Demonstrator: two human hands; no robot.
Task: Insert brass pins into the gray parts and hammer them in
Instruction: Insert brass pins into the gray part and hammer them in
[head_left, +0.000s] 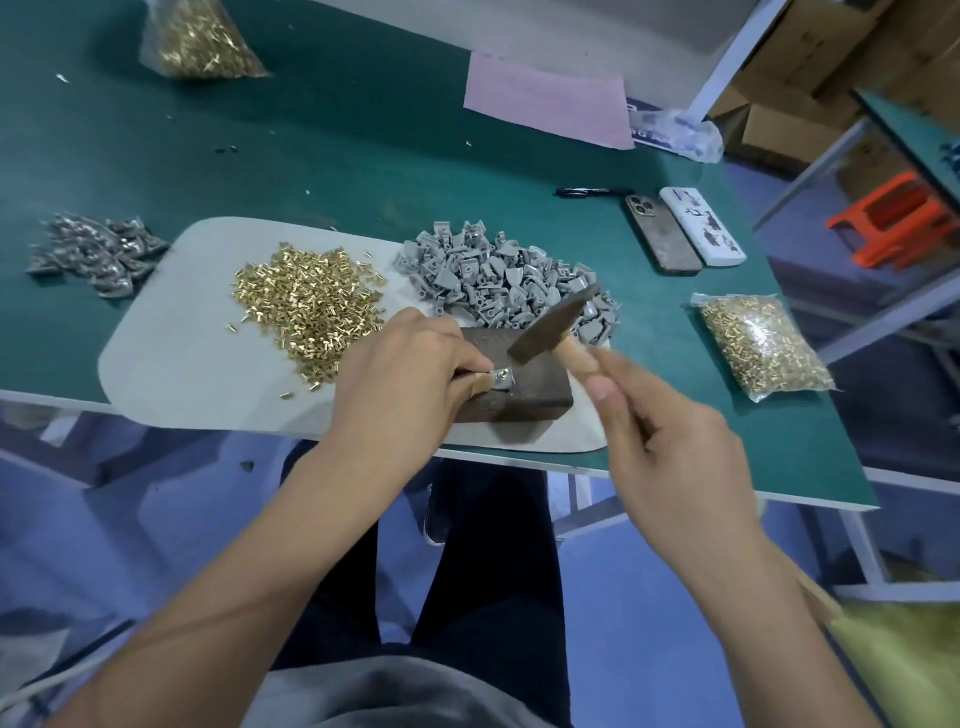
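My left hand (410, 374) pinches a small gray part (503, 378) with a brass pin in it, holding it down on a dark metal block (524, 384). My right hand (670, 452) grips the wooden handle of a hammer (556, 325), whose dark head hangs tilted just above the block and the part. A loose heap of brass pins (306, 306) lies on the pale mat (171, 358) to the left. Behind the block sits a heap of gray parts (498, 275).
A pile of finished gray parts (96, 254) lies at the far left on the green table (311, 130). Bags of brass pins sit at the back left (200, 41) and right (763, 348). Two phones (680, 231), a pen (592, 192) and pink paper (545, 104) lie beyond.
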